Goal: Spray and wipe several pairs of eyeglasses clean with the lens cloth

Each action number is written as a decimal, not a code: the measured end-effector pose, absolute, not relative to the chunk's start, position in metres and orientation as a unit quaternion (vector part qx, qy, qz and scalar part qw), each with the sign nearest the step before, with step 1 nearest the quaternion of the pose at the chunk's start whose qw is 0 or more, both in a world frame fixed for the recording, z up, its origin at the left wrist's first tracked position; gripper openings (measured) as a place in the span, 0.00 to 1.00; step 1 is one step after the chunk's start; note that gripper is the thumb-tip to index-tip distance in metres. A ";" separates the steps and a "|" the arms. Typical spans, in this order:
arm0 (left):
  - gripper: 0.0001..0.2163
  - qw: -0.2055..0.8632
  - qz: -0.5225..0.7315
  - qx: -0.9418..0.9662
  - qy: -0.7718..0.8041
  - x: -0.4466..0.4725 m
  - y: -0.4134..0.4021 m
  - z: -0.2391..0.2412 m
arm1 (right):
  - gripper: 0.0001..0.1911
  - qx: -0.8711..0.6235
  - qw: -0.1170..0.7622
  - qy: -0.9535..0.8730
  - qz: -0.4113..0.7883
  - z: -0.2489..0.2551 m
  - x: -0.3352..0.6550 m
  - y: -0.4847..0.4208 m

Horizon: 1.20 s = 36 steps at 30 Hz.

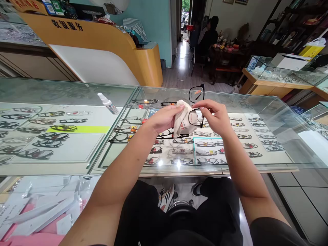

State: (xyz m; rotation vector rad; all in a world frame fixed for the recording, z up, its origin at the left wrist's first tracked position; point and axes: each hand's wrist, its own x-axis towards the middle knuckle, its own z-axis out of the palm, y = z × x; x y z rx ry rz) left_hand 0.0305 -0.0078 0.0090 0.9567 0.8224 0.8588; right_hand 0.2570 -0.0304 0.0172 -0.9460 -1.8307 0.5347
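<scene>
Head view: pinching red-printed cream cloth [182, 122] in left hand [163, 118], black-framed eyeglasses [196, 94] in right hand [217, 115]; facing curved orange counter [102, 38] marked "收银服务" beyond fingers [202, 103].

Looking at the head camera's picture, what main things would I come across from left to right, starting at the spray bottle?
Spray bottle → left hand → pale cloth → right hand → white box.

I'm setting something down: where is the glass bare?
The glass between the right hand and right edge looks bare, as does left of the bottle; frames there seem underneath. Crowded: around the left hand, with cloth and glasses; lower left, papers.
</scene>
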 end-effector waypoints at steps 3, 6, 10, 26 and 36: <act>0.13 0.728 0.373 0.452 0.356 0.029 -0.007 0.007 | 0.13 -0.388 0.484 -0.754 0.216 0.016 0.255 -0.030; 0.16 0.734 0.354 0.470 0.339 0.028 -0.007 0.003 | 0.12 -0.389 0.490 -0.749 0.218 0.013 0.254 -0.029; 0.22 0.749 0.337 0.495 0.284 0.031 -0.007 -0.002 | 0.13 -0.378 0.506 -0.741 0.229 0.008 0.253 -0.026; 0.23 0.720 0.416 0.488 0.265 0.054 -0.016 -0.010 | 0.17 -0.369 0.562 -0.699 0.245 -0.002 0.244 -0.025; 0.24 0.689 0.456 0.487 0.284 0.059 -0.013 -0.019 | 0.20 -0.347 0.519 -0.749 0.225 -0.010 0.241 -0.024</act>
